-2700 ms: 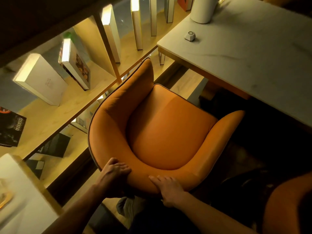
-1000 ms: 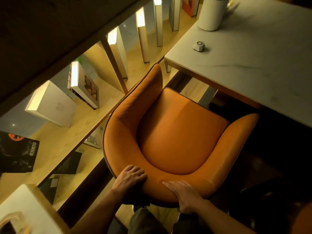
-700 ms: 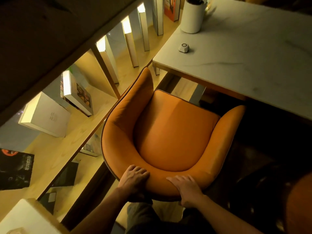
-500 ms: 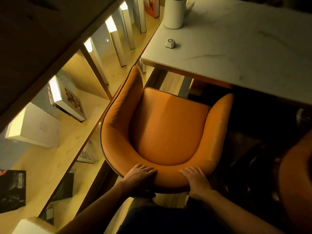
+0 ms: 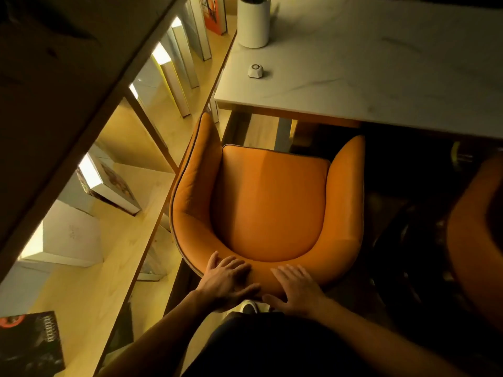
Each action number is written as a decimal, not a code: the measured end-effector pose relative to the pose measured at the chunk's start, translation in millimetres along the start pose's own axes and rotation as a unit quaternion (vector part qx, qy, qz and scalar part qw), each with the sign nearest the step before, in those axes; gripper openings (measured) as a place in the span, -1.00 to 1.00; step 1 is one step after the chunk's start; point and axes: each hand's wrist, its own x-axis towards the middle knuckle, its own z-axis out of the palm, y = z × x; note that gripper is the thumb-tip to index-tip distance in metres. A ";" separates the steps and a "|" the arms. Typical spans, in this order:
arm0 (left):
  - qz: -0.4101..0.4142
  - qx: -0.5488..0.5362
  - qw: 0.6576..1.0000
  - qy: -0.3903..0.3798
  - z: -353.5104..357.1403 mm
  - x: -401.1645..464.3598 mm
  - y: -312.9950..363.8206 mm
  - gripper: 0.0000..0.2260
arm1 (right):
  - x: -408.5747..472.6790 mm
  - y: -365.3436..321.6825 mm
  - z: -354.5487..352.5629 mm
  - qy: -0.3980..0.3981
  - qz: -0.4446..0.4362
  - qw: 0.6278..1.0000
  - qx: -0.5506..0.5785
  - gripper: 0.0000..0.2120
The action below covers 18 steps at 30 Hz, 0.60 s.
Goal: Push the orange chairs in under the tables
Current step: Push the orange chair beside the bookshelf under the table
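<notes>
**Both hands flat on the backrest of an orange chair facing a marble-topped desk**

The left hand [image 5: 227, 281] lies palm-down on the top edge of the curved backrest, fingers spread and extended, thumb hanging over the near, outer face; it is pressed against the upholstery rather than closed around it. The right hand [image 5: 295, 289] rests just beside it to the right in the same open, flat posture, fingers pointing toward the seat, thumb angled toward the left hand. The two hands are near each other but not touching. Bare forearms run from both hands back to the near edge of the view.

The orange chair [image 5: 269, 202] is a tub-shaped seat with wraparound arms, its open front turned toward the far side. The tips of its two arms reach close to the near edge of the desk [image 5: 381, 77]; the seat cushion lies wholly on the near side of that edge.

On the white, veined desk top stand a white cylindrical container [image 5: 253, 23] at the far left corner and a small white rounded device [image 5: 255, 70] nearer the left edge. Left of the chair, a lit wooden bookshelf [image 5: 130, 240] holds books, some upright and some leaning. At the right border, part of a second orange chair [image 5: 471, 240] is visible.
</notes>
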 end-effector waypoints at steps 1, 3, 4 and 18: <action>-0.019 -0.004 1.000 -0.003 -2.4 1.5 5.1 -0.31 | 3.9 1.7 1.5 0.008 0.005 1.000 0.000 -0.07; -0.047 -0.006 0.999 -0.003 -3.9 5.2 11.9 -0.32 | 9.8 5.5 3.9 0.019 0.013 1.000 0.000 0.00; -0.058 -0.005 0.998 -0.006 -3.9 6.0 13.7 -0.32 | 11.2 5.7 4.9 0.025 0.015 1.000 0.002 0.03; -0.119 0.048 0.988 0.088 20.5 18.0 21.5 -0.43 | 14.4 2.0 19.8 0.056 0.076 0.994 0.062 -0.26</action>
